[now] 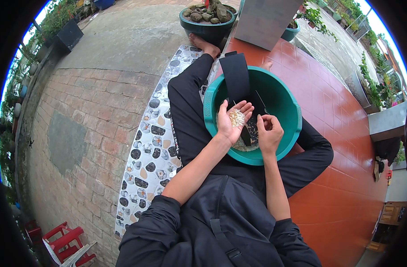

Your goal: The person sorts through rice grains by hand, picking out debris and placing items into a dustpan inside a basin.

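Observation:
A green plastic basin (287,89) rests between my legs. My left hand (230,129) is over its near left side, palm up and cupped, with a small heap of pale rice grains (236,117) on it. To its right, my right hand (270,133) is held over the basin with thumb and fingertips pinched; what they hold, if anything, is too small to make out. A dark flat sheet (236,78) leans over the basin's far left rim. Another dark piece (251,130) with scattered husks or grains lies inside, partly hidden by my hands. More pale grains (243,146) cover the basin's bottom.
I sit on red floor tiles (328,107) beside a pebble-patterned tiled strip (143,178). A potted plant with stones (208,18) and a grey pillar (265,22) stand ahead. Brick paving (101,115) lies left, with a red plastic chair (68,242) at lower left.

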{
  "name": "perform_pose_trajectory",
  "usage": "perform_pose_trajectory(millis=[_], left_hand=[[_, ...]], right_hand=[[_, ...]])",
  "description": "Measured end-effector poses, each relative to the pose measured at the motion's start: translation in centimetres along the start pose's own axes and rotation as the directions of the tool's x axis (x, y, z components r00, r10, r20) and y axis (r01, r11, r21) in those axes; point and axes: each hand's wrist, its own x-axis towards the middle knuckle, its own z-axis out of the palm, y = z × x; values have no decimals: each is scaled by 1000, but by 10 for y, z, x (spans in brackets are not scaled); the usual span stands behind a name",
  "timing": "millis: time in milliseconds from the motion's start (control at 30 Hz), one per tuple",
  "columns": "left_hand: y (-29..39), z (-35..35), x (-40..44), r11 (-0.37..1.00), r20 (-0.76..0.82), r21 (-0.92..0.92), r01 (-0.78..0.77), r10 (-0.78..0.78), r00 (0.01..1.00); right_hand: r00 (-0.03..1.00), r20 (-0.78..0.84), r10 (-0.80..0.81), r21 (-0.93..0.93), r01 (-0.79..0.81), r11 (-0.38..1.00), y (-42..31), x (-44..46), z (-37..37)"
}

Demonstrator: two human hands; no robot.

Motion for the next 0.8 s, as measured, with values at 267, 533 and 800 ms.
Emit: perform_pose_trajectory(millis=[267,533,800], left_hand=[[-2,-3,2,1000,14,-15,18,-18,1000],[-4,-12,7,999,61,5,32,-32,998],[-5,-17,14,1000,51,-2,8,-8,999]], right_hand=[[981,112,-159,-32,163,986,-12,-3,5],[983,109,-150,-16,153,988,-12,-7,0],[955,102,-280,-4,282,959,0,-8,6]])
